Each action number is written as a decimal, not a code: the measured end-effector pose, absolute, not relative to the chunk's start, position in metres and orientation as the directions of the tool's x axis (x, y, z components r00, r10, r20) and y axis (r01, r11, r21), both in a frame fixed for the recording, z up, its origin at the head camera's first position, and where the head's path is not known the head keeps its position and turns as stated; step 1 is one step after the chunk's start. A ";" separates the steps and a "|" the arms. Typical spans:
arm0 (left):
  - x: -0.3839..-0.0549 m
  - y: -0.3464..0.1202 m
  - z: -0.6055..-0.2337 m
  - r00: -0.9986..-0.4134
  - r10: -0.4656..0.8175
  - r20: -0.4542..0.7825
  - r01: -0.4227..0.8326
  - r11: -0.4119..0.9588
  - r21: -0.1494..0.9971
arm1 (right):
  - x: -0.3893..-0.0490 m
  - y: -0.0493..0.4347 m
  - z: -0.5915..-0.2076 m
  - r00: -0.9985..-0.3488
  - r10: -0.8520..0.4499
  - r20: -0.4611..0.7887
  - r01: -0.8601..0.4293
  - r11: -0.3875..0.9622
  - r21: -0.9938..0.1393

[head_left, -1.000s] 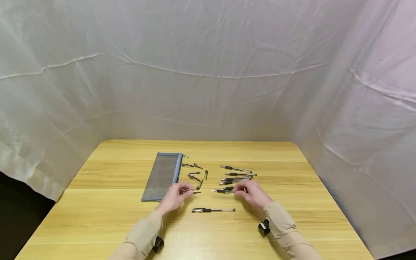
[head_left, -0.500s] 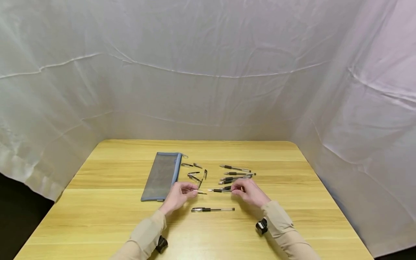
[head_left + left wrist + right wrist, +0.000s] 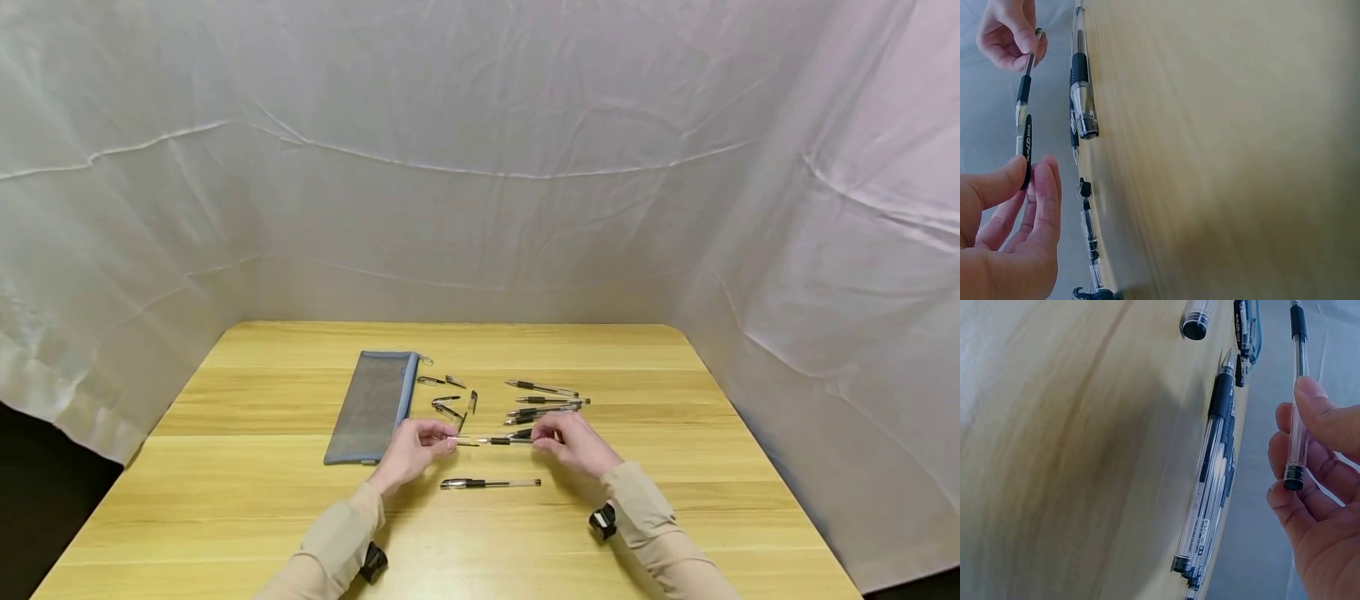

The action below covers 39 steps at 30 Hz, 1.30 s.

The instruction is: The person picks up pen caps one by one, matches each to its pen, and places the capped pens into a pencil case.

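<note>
My left hand (image 3: pixel 414 450) pinches a clear pen cap with a black clip (image 3: pixel 1027 145) between thumb and fingers. Facing it, my right hand (image 3: pixel 576 443) holds an uncapped gel pen (image 3: pixel 1298 369) by the rear of its clear barrel. The pen's black grip and pointed tip face left, in line with the cap. In the left wrist view the tip is right at the cap's mouth, and both are raised off the table. Several loose caps (image 3: pixel 447 411) lie beyond my left hand. Beyond my right hand lie several uncapped pens (image 3: pixel 542 387), roughly side by side.
A capped pen (image 3: pixel 491 483) lies crosswise on the wooden table (image 3: pixel 480 542), nearer to me than both hands. A blue-edged mesh zip pouch (image 3: pixel 371 408) lies flat at the left, just beyond my left hand. Pale cloth (image 3: pixel 465 167) hangs behind and beside the table.
My left hand has moved right with the cap, and my right hand slightly left with the pen. The gap between cap and tip has closed up.
</note>
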<state>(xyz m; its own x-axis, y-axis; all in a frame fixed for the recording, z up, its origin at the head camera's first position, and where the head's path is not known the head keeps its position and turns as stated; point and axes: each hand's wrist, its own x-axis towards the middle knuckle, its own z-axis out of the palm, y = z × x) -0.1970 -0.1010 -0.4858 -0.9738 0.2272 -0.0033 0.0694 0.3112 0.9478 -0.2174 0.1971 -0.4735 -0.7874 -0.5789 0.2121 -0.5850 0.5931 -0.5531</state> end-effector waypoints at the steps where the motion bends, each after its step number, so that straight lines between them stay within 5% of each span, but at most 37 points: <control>1: -0.197 -0.101 -0.486 -0.974 0.228 -0.004 0.070 0.314 0.947 | -0.217 0.197 -0.473 -0.786 -0.580 0.213 -0.586 0.592 -0.553; 39: -0.195 -0.098 -0.485 -0.962 0.270 0.041 0.116 0.268 0.957 | -0.212 0.182 -0.472 -0.780 -0.582 0.230 -0.593 0.570 -0.569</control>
